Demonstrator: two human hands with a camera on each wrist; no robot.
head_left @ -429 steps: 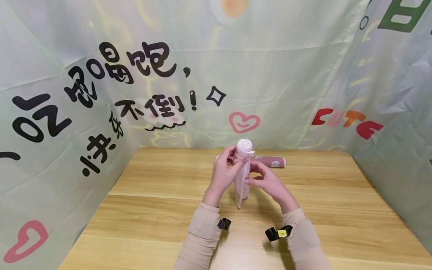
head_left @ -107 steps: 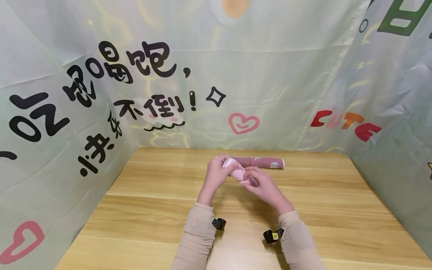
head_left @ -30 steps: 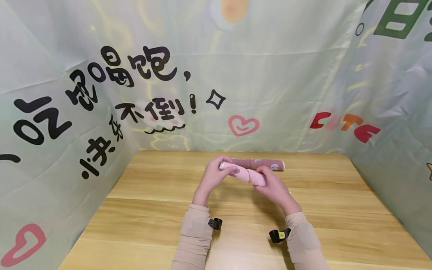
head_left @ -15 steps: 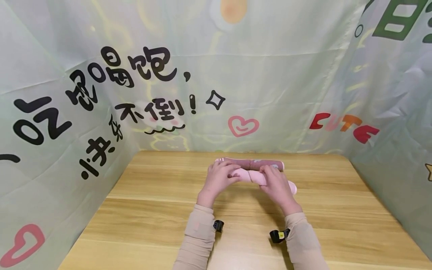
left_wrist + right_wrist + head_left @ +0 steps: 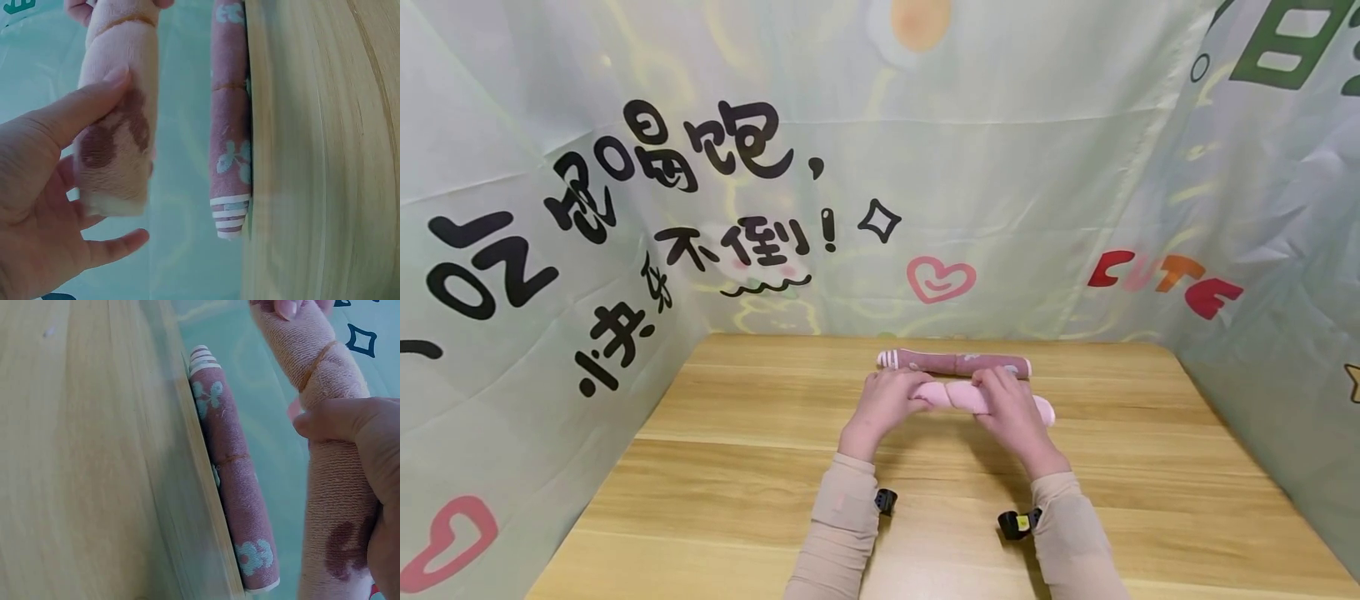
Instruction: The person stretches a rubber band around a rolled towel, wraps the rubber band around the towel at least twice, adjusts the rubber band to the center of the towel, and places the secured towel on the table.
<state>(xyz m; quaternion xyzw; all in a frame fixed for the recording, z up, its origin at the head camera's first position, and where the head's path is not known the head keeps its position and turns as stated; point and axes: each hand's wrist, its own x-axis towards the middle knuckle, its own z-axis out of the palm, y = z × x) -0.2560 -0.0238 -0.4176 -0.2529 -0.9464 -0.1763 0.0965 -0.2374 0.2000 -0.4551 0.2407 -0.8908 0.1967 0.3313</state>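
A light pink rolled-up towel (image 5: pixel 966 397) lies sideways between my hands, with a thin tan rubber band (image 5: pixel 317 365) round its middle. My left hand (image 5: pixel 883 408) grips its left part; the thumb (image 5: pixel 94 103) presses along the roll near a dark mauve patch. Right of the band, my right hand (image 5: pixel 1017 421) holds the roll, thumb on one side, and the white-edged right end sticks out past it. Just behind, a mauve rolled-up towel (image 5: pixel 928 362) with pale flower shapes, a striped end and its own band rests on the table.
The wooden table (image 5: pixel 737 500) spreads out on all sides of my hands. Printed cloth walls (image 5: pixel 1037 208) enclose its back and both sides. A black wrist camera (image 5: pixel 887 502) sits on the left sleeve, another black camera (image 5: pixel 1017 525) on the right.
The pink towel was upright with a loose flap at first; later it is rolled and banded. In the last second it levelled out, and my right hand slid inward, baring its right end.
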